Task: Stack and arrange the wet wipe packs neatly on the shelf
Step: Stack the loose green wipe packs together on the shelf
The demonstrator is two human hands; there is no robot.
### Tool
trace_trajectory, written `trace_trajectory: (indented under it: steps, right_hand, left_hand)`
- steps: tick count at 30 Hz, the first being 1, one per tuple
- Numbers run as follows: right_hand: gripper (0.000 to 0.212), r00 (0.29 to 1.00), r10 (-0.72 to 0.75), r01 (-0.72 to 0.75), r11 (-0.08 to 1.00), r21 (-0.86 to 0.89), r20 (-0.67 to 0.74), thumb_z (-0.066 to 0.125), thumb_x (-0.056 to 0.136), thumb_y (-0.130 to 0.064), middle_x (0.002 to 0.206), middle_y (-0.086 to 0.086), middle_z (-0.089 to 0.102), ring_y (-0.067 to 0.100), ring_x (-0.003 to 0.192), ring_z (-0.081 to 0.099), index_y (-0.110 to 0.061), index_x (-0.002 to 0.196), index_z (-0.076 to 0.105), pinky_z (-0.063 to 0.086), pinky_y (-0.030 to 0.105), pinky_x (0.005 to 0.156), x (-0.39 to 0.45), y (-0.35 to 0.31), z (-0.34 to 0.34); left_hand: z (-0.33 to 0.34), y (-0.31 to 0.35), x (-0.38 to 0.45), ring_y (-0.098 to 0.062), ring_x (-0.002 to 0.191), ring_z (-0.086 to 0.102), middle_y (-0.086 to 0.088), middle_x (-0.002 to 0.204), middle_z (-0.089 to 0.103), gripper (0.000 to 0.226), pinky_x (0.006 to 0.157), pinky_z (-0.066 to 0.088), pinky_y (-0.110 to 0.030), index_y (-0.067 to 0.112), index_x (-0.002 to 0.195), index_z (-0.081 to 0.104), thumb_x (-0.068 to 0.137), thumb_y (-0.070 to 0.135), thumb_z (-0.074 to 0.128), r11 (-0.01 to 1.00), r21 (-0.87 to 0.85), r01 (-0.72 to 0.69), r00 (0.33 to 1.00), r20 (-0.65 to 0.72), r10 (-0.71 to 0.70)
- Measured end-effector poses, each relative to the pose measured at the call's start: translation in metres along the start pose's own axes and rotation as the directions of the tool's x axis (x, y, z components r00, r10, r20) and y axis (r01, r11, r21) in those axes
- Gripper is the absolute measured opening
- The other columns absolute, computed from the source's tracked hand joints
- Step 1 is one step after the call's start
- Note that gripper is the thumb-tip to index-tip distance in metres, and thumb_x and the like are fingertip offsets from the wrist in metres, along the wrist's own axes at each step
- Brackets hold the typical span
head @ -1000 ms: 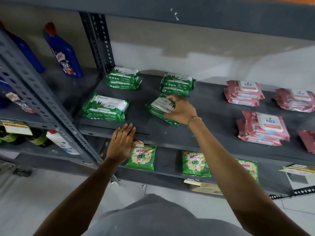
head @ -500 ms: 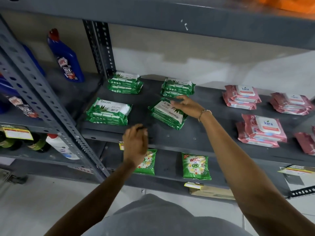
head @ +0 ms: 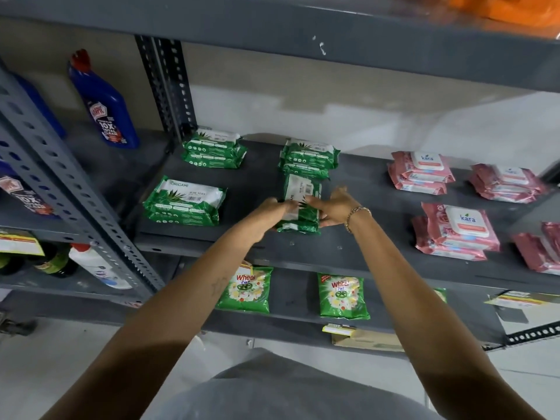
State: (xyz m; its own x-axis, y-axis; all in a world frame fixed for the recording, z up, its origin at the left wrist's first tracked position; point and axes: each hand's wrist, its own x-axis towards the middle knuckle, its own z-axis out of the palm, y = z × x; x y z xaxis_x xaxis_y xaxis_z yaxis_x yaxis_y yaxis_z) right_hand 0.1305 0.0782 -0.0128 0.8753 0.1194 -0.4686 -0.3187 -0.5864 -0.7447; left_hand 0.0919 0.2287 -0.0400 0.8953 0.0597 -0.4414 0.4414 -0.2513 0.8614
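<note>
Both hands clasp a green wipe stack (head: 300, 207) near the front edge of the shelf (head: 363, 247) — left hand (head: 266, 216) and right hand (head: 333, 206) pressing its long sides, its long axis pointing toward the back stack (head: 309, 157) — both equally near.
</note>
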Motion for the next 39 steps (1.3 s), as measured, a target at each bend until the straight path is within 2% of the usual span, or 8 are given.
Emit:
trace_trajectory:
  steps: [6, 9, 11, 16, 23, 28, 33, 39]
  right_hand:
    - [0.076, 0.993, 0.118, -0.11, 0.967, 0.231, -0.023, 0.064, 0.088, -0.031, 0.141, 0.02, 0.039, 0.032, 0.087, 0.069, -0.016, 0.133, 0.005, 0.058, 0.036, 0.082, -0.012, 0.003, 0.015]
    - [0.096, 0.981, 0.08, -0.1, 0.989, -0.112, -0.175, 0.059, 0.081, -0.057, 0.152, 0.017, 0.011, 0.033, 0.125, 0.044, -0.012, 0.146, 0.004, 0.049, 0.035, 0.094, -0.003, 0.01, 0.011]
    - [0.088, 0.986, -0.043, -0.013, 0.942, -0.334, -0.159, 0.049, 0.081, -0.067, 0.151, 0.014, 0.018, 0.035, 0.139, 0.02, -0.018, 0.148, 0.021, 0.03, 0.044, 0.11, 0.01, 0.01, -0.002]
    - [0.076, 0.995, -0.088, 0.095, 0.959, -0.267, 0.039, 0.056, 0.079, -0.066, 0.132, 0.002, 0.052, 0.018, 0.118, 0.049, -0.01, 0.131, 0.052, 0.043, 0.03, 0.093, 0.025, -0.005, -0.028]
    - [0.084, 0.995, 0.058, -0.051, 0.995, -0.088, 0.086, 0.07, 0.065, -0.066, 0.125, 0.002, 0.053, 0.014, 0.105, 0.054, -0.008, 0.123, 0.051, 0.055, 0.032, 0.087, 0.019, 0.018, -0.036]
    - [0.078, 0.992, 0.123, -0.124, 0.986, 0.108, 0.013, 0.07, 0.068, -0.062, 0.076, -0.003, 0.046, 0.01, 0.07, 0.05, -0.004, 0.117, 0.051, 0.056, 0.034, 0.084, 0.009, 0.049, -0.017]
    - [0.119, 0.99, 0.123, -0.107, 0.97, 0.217, -0.062, 0.07, 0.037, -0.081, 0.112, 0.003, 0.058, 0.015, 0.098, 0.059, -0.002, 0.123, 0.051, 0.056, 0.03, 0.078, 0.006, 0.053, -0.01]
    - [0.055, 0.996, 0.085, -0.084, 0.89, 0.448, 0.018, 0.068, 0.079, -0.049, 0.108, 0.014, 0.071, 0.026, 0.098, 0.068, -0.004, 0.111, 0.064, 0.054, 0.04, 0.092, 0.003, 0.062, -0.016]
  left_hand:
    - [-0.011, -0.005, 0.001, -0.011, 0.082, 0.066, -0.007, 0.101, 0.068, 0.04, 0.081, 0.043, -0.03, 0.01, 0.11, 0.063, 0.089, 0.043, 0.059, 0.988, -0.118, -0.101, 0.995, -0.011, 0.1]
    - [0.003, -0.032, -0.003, -0.021, 0.113, 0.054, -0.011, 0.114, 0.056, 0.064, 0.092, 0.041, -0.033, 0.0, 0.125, 0.052, 0.085, 0.05, 0.06, 0.977, -0.122, -0.174, 0.918, -0.378, 0.116]
    - [0.017, -0.049, -0.007, -0.029, 0.114, 0.048, -0.015, 0.115, 0.052, 0.067, 0.089, 0.039, -0.033, -0.003, 0.117, 0.055, 0.083, 0.055, 0.059, 0.981, -0.131, -0.142, 0.891, -0.449, 0.069]
    - [0.031, -0.037, -0.005, -0.016, 0.066, 0.063, -0.012, 0.102, 0.063, 0.061, 0.054, 0.053, -0.021, -0.001, 0.121, 0.049, 0.087, 0.048, 0.059, 0.867, -0.495, 0.063, 0.967, -0.183, -0.175]
    - [-0.001, -0.017, 0.007, -0.022, 0.092, 0.065, -0.013, 0.115, 0.066, 0.058, 0.075, 0.058, -0.034, 0.003, 0.119, 0.058, 0.081, 0.045, 0.069, 0.887, -0.455, 0.076, 0.988, -0.084, -0.128]
    - [-0.021, -0.003, 0.017, -0.025, 0.104, 0.06, -0.004, 0.119, 0.057, 0.059, 0.083, 0.054, -0.038, 0.006, 0.121, 0.055, 0.079, 0.044, 0.071, 0.935, -0.328, 0.131, 0.991, 0.03, -0.128]
    - [-0.026, -0.005, 0.02, -0.026, 0.115, 0.057, -0.013, 0.137, 0.051, 0.084, 0.09, 0.053, -0.044, 0.0, 0.127, 0.048, 0.067, 0.049, 0.08, 0.966, -0.23, 0.119, 0.993, 0.035, -0.114]
    - [-0.028, -0.008, 0.015, -0.02, 0.111, 0.051, -0.013, 0.141, 0.044, 0.062, 0.09, 0.049, -0.037, -0.004, 0.118, 0.052, 0.077, 0.037, 0.075, 0.972, -0.213, 0.097, 0.994, 0.061, -0.086]
